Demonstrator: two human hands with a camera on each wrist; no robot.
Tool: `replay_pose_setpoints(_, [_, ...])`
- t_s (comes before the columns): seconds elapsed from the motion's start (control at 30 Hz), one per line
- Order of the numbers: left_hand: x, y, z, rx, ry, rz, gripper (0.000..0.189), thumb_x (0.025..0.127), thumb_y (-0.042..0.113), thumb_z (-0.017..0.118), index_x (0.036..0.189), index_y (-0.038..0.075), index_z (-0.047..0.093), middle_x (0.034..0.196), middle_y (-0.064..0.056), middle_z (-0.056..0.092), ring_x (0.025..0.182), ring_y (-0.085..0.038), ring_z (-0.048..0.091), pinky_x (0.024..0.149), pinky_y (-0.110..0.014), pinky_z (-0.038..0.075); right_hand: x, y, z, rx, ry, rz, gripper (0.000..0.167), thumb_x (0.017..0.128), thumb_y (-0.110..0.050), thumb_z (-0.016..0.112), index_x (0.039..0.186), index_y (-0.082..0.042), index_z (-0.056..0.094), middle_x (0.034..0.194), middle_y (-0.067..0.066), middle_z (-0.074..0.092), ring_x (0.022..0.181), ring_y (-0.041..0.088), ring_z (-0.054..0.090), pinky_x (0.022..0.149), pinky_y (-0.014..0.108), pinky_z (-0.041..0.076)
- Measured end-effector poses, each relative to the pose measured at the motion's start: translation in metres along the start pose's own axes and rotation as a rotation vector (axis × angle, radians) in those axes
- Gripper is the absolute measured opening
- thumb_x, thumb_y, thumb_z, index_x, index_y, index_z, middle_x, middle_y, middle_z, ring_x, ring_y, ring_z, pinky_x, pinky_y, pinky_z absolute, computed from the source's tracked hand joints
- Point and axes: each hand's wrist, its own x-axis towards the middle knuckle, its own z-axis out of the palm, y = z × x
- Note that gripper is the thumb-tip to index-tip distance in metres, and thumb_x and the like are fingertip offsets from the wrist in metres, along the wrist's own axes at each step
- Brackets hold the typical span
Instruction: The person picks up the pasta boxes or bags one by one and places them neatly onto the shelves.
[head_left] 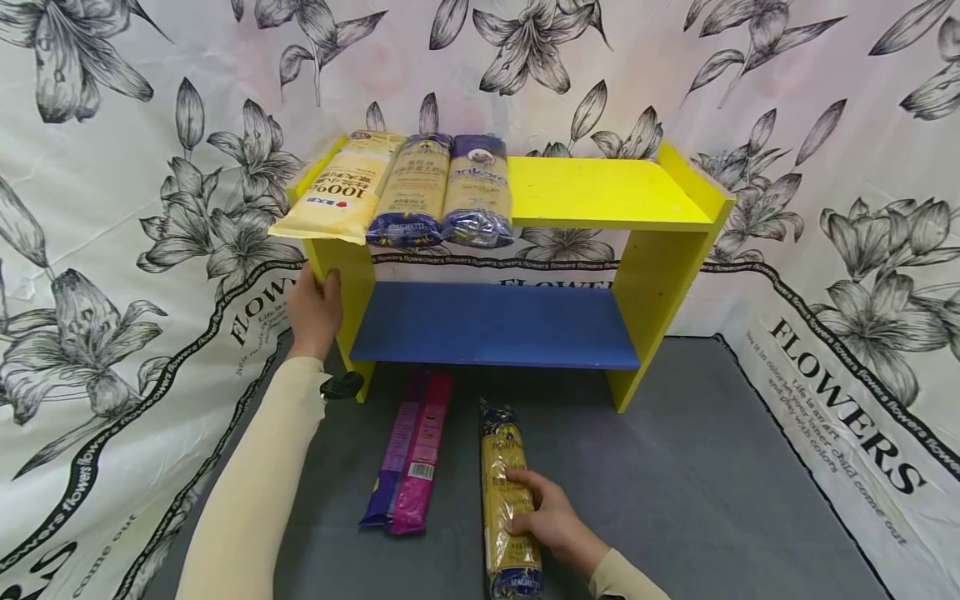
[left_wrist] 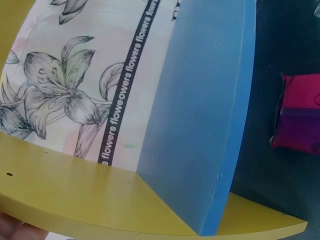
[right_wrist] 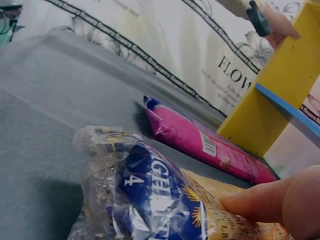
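Observation:
My left hand (head_left: 313,312) grips the front edge of the yellow left side panel (head_left: 352,292) of a small shelf; in the left wrist view only fingertips show at the lower left corner. On the grey surface in front, my right hand (head_left: 558,525) holds a spaghetti pack (head_left: 504,500) by its right side, finger and thumb on the wrapper; the other fingers are hidden. The right wrist view shows the pack's blue end (right_wrist: 155,192) close up, in crinkled clear film. To its left lies a pink and purple pack (head_left: 412,458), partly beneath the shelf.
On the yellow top board (head_left: 607,192), three pasta packs lie side by side at the left: a cream pack (head_left: 348,183), a blue-ended spaghetti pack (head_left: 412,187) and another such pack (head_left: 477,187). The lower board (head_left: 495,325) is blue. Flower-printed cloth (head_left: 847,275) hangs behind.

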Motion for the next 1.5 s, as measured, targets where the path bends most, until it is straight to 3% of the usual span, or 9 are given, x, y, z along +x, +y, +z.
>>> replay_pose_setpoints(0.3, [0.0, 0.002, -0.002, 0.006, 0.006, 0.008, 0.033, 0.109, 0.026, 0.044, 0.121, -0.003, 0.055, 0.091, -0.022, 0.057, 0.08, -0.038, 0.053, 0.071, -0.041, 0.038, -0.031, -0.001, -0.029, 0.033, -0.011, 0.037, 0.082, 0.075, 0.014, 0.069, 0.151, 0.007, 0.037, 0.131, 0.031, 0.054, 0.089, 0.021, 0.065, 0.072, 0.038, 0.058])
replay_pose_setpoints(0.63, [-0.001, 0.003, -0.001, 0.025, 0.002, -0.002, 0.035, 0.109, 0.028, 0.043, 0.122, -0.003, 0.055, 0.092, -0.022, 0.057, 0.081, -0.037, 0.054, 0.071, -0.041, 0.039, -0.072, -0.012, -0.077, -0.003, -0.014, 0.043, 0.083, 0.081, 0.009, 0.072, 0.154, 0.007, 0.032, 0.133, 0.024, 0.058, 0.097, 0.021, 0.067, 0.077, 0.038, 0.06])
replay_pose_setpoints(0.83, [-0.003, 0.004, -0.002, 0.024, -0.003, 0.002, 0.035, 0.109, 0.027, 0.043, 0.121, -0.003, 0.054, 0.091, -0.021, 0.056, 0.08, -0.036, 0.052, 0.071, -0.041, 0.038, -0.092, -0.027, -0.099, -0.057, 0.04, 0.042, 0.085, 0.083, 0.007, 0.073, 0.156, 0.006, 0.029, 0.15, 0.037, 0.038, 0.095, 0.02, 0.066, 0.074, 0.036, 0.06])
replay_pose_setpoints(0.93, [-0.003, 0.004, -0.002, 0.02, -0.007, 0.003, 0.035, 0.109, 0.027, 0.042, 0.121, -0.003, 0.054, 0.092, -0.021, 0.056, 0.081, -0.036, 0.052, 0.072, -0.041, 0.038, -0.099, -0.038, -0.108, -0.065, 0.058, 0.047, 0.086, 0.084, 0.006, 0.072, 0.157, 0.004, 0.028, 0.159, 0.036, 0.027, 0.092, 0.02, 0.068, 0.073, 0.036, 0.06])
replay_pose_setpoints(1.0, [-0.002, 0.003, -0.002, 0.019, -0.007, 0.002, 0.035, 0.109, 0.028, 0.042, 0.121, -0.003, 0.054, 0.092, -0.021, 0.055, 0.081, -0.036, 0.052, 0.072, -0.041, 0.038, -0.104, -0.046, -0.114, -0.047, 0.058, 0.04, 0.084, 0.084, 0.004, 0.071, 0.158, -0.002, 0.032, 0.158, 0.029, 0.034, 0.092, 0.02, 0.071, 0.073, 0.038, 0.061])
replay_pose_setpoints(1.1, [-0.002, 0.002, -0.001, 0.02, -0.009, -0.004, 0.035, 0.109, 0.028, 0.042, 0.122, -0.003, 0.053, 0.093, -0.021, 0.056, 0.082, -0.036, 0.052, 0.073, -0.041, 0.038, -0.111, -0.056, -0.124, -0.016, 0.052, 0.012, 0.076, 0.087, 0.003, 0.07, 0.152, -0.028, 0.046, 0.141, 0.001, 0.055, 0.096, 0.02, 0.074, 0.075, 0.04, 0.062])
replay_pose_setpoints(1.23, [-0.001, 0.001, -0.002, 0.026, -0.016, -0.009, 0.035, 0.109, 0.028, 0.042, 0.122, -0.003, 0.053, 0.094, -0.022, 0.056, 0.083, -0.036, 0.052, 0.074, -0.042, 0.038, -0.123, -0.07, -0.136, -0.019, 0.088, -0.051, 0.07, 0.089, 0.004, 0.067, 0.133, -0.049, 0.053, 0.122, -0.031, 0.057, 0.089, 0.014, 0.073, 0.069, 0.036, 0.061])
replay_pose_setpoints(1.33, [-0.001, 0.002, -0.002, 0.029, -0.016, -0.004, 0.035, 0.109, 0.028, 0.042, 0.123, -0.003, 0.053, 0.095, -0.022, 0.057, 0.083, -0.037, 0.053, 0.074, -0.042, 0.038, -0.132, -0.083, -0.142, -0.056, 0.151, -0.106, 0.073, 0.09, 0.008, 0.065, 0.136, -0.047, 0.053, 0.122, -0.035, 0.056, 0.085, 0.013, 0.073, 0.065, 0.034, 0.06])
replay_pose_setpoints(1.5, [-0.001, 0.002, -0.001, 0.029, -0.009, -0.007, 0.035, 0.109, 0.027, 0.042, 0.123, -0.003, 0.054, 0.096, -0.023, 0.058, 0.084, -0.037, 0.054, 0.074, -0.042, 0.039, -0.143, -0.109, -0.15, -0.072, 0.201, -0.231, 0.078, 0.088, 0.016, 0.062, 0.143, -0.04, 0.053, 0.12, -0.024, 0.064, 0.091, 0.013, 0.074, 0.068, 0.034, 0.061])
